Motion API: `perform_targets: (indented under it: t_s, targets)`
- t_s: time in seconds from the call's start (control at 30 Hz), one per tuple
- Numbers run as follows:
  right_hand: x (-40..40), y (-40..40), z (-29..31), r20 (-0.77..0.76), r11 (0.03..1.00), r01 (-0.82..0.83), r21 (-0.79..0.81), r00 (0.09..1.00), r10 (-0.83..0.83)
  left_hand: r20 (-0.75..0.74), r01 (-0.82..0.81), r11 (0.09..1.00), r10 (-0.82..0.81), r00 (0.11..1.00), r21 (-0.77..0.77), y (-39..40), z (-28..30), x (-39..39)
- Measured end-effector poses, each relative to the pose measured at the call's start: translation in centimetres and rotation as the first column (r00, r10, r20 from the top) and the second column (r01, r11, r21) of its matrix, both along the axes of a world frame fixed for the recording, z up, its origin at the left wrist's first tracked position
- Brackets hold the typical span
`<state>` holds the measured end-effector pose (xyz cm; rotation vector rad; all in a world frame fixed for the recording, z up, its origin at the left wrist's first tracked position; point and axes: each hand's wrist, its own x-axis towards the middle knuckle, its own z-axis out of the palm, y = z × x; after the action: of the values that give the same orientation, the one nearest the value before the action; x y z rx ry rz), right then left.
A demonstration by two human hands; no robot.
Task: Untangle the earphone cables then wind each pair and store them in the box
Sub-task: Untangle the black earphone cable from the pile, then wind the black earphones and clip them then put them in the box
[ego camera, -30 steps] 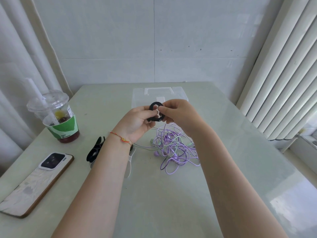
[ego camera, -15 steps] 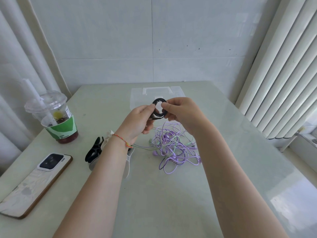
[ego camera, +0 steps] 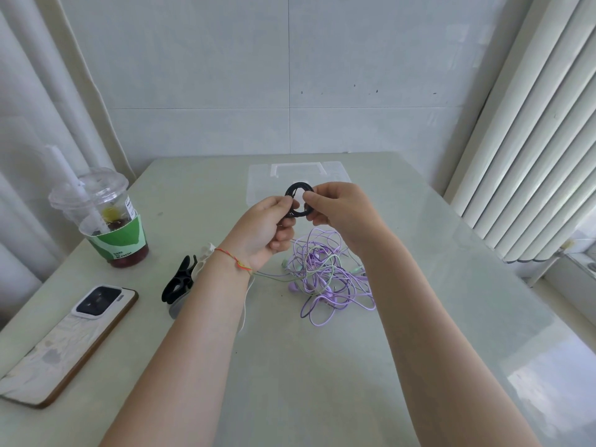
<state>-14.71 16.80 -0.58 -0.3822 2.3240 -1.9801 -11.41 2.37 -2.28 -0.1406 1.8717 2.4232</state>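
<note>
Black earphone cable (ego camera: pixel 299 204), already wound into a small tight ring, is held up in the air above the middle of the counter (ego camera: pixel 322 366), between both hands. Left hand (ego camera: pixel 264 232): grip clamped on the ring's left side, thumb and fingers pinching it. Right hand (ego camera: pixel 338 211): grip pinching the ring's right side, fingertips (ego camera: pixel 309 199) curled in at the hole. Two-sided hold looks meant to keep the coil from springing open; likely tucking or securing the loose end, though the end itself is too small to make out.

Clear plastic box (ego camera: pixel 298 175) sits near the counter's far edge, right behind the raised coil, so the drop-in is a short reach forward. Cannot tell whether the lid is open or closed.

Remaining tangle (ego camera: pixel 325 272), purple cables with a pale green one mixed in, lies in a loose heap at mid-counter, just below the hands and apart from them. Still knotted; most of the task is left.

Left side of the counter: black cable clip (ego camera: pixel 176 283) with white pieces beside it, partly hidden by the left forearm, probably fasteners for the wound pairs. Phone (ego camera: pixel 69 340) face down at the near left edge; lidded drink cup (ego camera: pixel 103 221) with straw at the left edge further back. Both well apart from the work.

Risk: coil loosens if either pinch lets go before it is fastened.
</note>
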Motion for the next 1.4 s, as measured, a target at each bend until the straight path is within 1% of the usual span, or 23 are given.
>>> perform_targets:
  t_s: [0.07,0.23,0.4,0.5,0.6,0.67,0.73,0.8,0.9,0.97,1.13,1.23,1.27,1.33,1.4]
  targets:
    - [0.0,-0.1,-0.1,-0.003,1.0,0.002,0.004,1.0,-0.002,-0.01,-0.019,1.0,0.019,1.0,-0.023,0.1,-0.1,-0.1]
    - [-0.1,-0.2,-0.2,0.002,1.0,-0.004,0.004,1.0,0.004,-0.046,-0.066,0.986,0.06,0.997,-0.151,0.4,-0.3,-0.3]
    - [0.1,-0.3,0.4,0.012,0.999,-0.035,-0.032,0.999,0.035,-0.065,-0.097,0.97,0.084,0.994,-0.221,-0.1,0.5,0.1]
    - [0.6,-1.3,0.6,0.037,0.999,-0.026,-0.026,0.999,0.027,-0.072,-0.153,0.938,0.137,0.988,-0.312,-2.2,1.1,0.8]
    - [1.2,-2.6,-0.1,0.044,0.987,-0.066,0.145,0.997,0.06,-0.073,-0.226,0.901,0.214,0.974,-0.369,-5.1,1.0,1.9]
    - [1.9,-4.0,-0.8,0.068,0.952,-0.133,0.275,0.991,0.118,-0.069,-0.263,0.897,0.255,0.964,-0.355,-6.8,0.1,2.9]
    - [2.7,-5.4,-1.3,0.082,0.912,-0.181,0.368,0.983,0.162,-0.074,-0.304,0.893,0.297,0.952,-0.333,-7.9,-1.2,3.7]
    - [3.6,-7.1,-1.7,0.047,0.869,-0.205,0.45,0.977,0.207,-0.097,-0.356,0.88,0.343,0.934,-0.313,-8.7,-2.2,4.2]
    - [4.5,-9.7,-2.5,-0.078,0.782,-0.186,0.595,0.955,0.287,-0.149,-0.451,0.837,0.425,0.893,-0.309,-9.6,-3.4,4.4]
    - [4.7,-11.3,-3.2,-0.1,0.72,-0.172,0.672,0.943,0.319,-0.175,-0.497,0.809,0.465,0.868,-0.313,-10.2,-4.2,4.2]
    - [4.2,-13.4,-4.0,-0.04,0.612,-0.178,0.77,0.945,0.325,-0.201,-0.505,0.775,0.464,0.863,-0.38,-11.1,-6.0,4.0]
    - [3.7,-13.9,-3.7,0.022,0.523,-0.237,0.818,0.923,0.384,-0.193,-0.504,0.786,0.466,0.863,-0.357,-11.4,-6.4,4.0]
    - [3.6,-14.0,-3.6,0.026,0.508,-0.243,0.826,0.917,0.397,-0.19,-0.504,0.793,0.467,0.864,-0.343,-11.5,-6.5,3.9]
    - [3.5,-13.9,-3.6,0.004,0.509,-0.225,0.831,0.917,0.399,-0.179,-0.509,0.807,0.476,0.861,-0.299,-11.8,-6.6,3.9]
    - [3.2,-13.4,-3.7,-0.023,0.517,-0.2,0.832,0.92,0.392,-0.157,-0.515,0.83,0.491,0.857,-0.215,-11.9,-6.7,3.7]
